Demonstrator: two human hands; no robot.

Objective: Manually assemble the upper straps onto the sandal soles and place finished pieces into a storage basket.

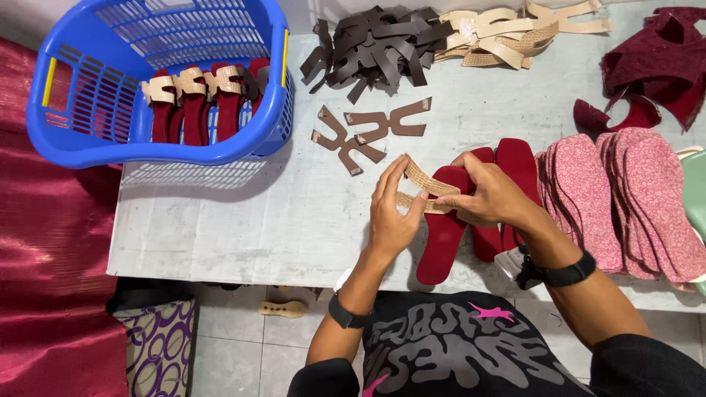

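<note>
Beige woven strap [426, 187] sits pinched between the fingers of the left hand [390, 213] and right hand [489, 192] over a red insole [443, 235] on the table [243, 213]; best kept centred and flat across it

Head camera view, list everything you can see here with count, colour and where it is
Table: one, pale grey, centre.
Basket: one, blue, top left table corner.
Finished sandals: several, dark red with beige straps, upright in the basket.
Brown strap pieces: three loose, beside the basket; a brown pile behind.
Beige strap pile: many, top centre.
Dark red cut pieces: heap, top right.
Pink patterned soles: stack, right.
Red insoles: about three, under the hands.
Beige strap: one, held over an insole.
Left hand: fingers on the strap.
Right hand: pinching the strap.
</note>
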